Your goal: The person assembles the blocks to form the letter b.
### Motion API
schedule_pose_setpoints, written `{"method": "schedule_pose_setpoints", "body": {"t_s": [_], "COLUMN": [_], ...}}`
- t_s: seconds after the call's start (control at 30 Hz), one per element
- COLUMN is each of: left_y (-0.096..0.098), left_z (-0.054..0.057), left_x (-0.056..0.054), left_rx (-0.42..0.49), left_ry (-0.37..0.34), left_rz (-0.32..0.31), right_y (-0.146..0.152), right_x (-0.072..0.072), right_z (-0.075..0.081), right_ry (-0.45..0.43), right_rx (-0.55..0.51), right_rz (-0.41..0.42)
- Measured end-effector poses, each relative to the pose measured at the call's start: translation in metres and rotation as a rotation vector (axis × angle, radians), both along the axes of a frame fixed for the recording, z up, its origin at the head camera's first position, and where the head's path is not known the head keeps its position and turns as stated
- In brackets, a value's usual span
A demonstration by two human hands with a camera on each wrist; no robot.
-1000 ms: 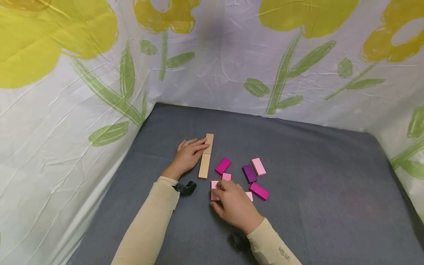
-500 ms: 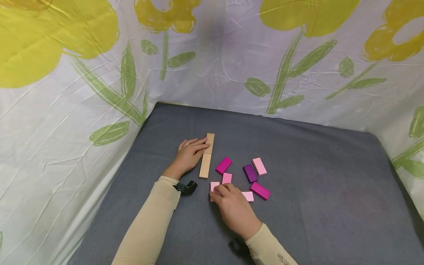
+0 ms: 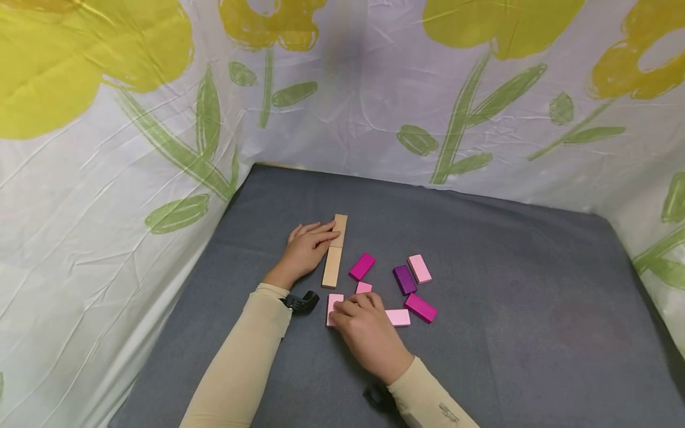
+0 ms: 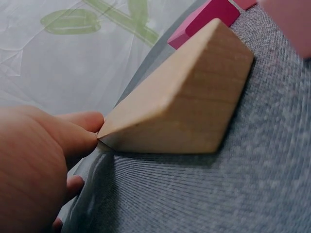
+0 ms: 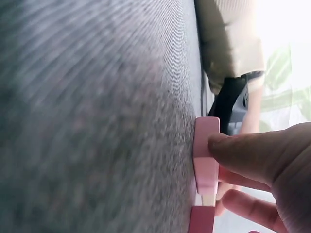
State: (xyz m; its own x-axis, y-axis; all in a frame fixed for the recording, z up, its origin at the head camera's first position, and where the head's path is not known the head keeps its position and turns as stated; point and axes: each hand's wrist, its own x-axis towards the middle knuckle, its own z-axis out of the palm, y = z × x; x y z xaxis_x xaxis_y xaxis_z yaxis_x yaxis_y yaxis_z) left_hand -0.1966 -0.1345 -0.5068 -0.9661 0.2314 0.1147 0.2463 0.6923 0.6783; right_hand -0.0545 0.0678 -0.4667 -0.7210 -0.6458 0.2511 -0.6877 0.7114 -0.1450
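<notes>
Two plain wooden blocks lie end to end in a line, a far one [image 3: 340,228] and a near one [image 3: 332,267]. My left hand [image 3: 306,252] rests beside them, its fairly straight fingers touching the far block. In the left wrist view, fingers touch the far end of the near wooden block [image 4: 170,104]. My right hand [image 3: 369,336] pinches a light pink block [image 3: 332,309], which lies on the cloth just short of the wooden row. The right wrist view shows the thumb [image 5: 228,150] against that pink block [image 5: 206,141]; the other fingertips are partly hidden.
Right of the wooden row lie a magenta block [image 3: 362,267], a partly covered pink block [image 3: 363,288], a purple block [image 3: 404,280], a light pink block [image 3: 420,268], another magenta block [image 3: 420,308] and a pale pink block [image 3: 398,317]. Dark grey cloth [image 3: 508,309] covers the table.
My right hand has slid the light pink block left, nearer the wooden row. More of the pale pink block behind the hand shows. My left hand has stayed put.
</notes>
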Motion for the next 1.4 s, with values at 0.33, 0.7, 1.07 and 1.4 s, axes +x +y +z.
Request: {"method": "schedule_pose_setpoints", "body": {"t_s": [0.33,0.7,1.07,1.4], "left_y": [0.001,0.002,0.001,0.000], "left_z": [0.007,0.009,0.007,0.006], "left_x": [0.001,0.002,0.002,0.002], "left_rx": [-0.013,-0.011,-0.005,-0.001], "left_ry": [-0.004,-0.012,-0.004,-0.005], "left_rz": [-0.011,-0.014,-0.011,-0.017], "right_y": [-0.010,-0.011,-0.014,-0.013], "right_x": [-0.006,-0.012,-0.014,-0.013], "right_z": [-0.002,-0.005,-0.006,-0.005], "right_ry": [-0.005,0.009,-0.006,-0.031], "right_rx": [0.002,-0.014,-0.007,-0.027], "right_rz": [0.030,0.037,0.016,0.020]}}
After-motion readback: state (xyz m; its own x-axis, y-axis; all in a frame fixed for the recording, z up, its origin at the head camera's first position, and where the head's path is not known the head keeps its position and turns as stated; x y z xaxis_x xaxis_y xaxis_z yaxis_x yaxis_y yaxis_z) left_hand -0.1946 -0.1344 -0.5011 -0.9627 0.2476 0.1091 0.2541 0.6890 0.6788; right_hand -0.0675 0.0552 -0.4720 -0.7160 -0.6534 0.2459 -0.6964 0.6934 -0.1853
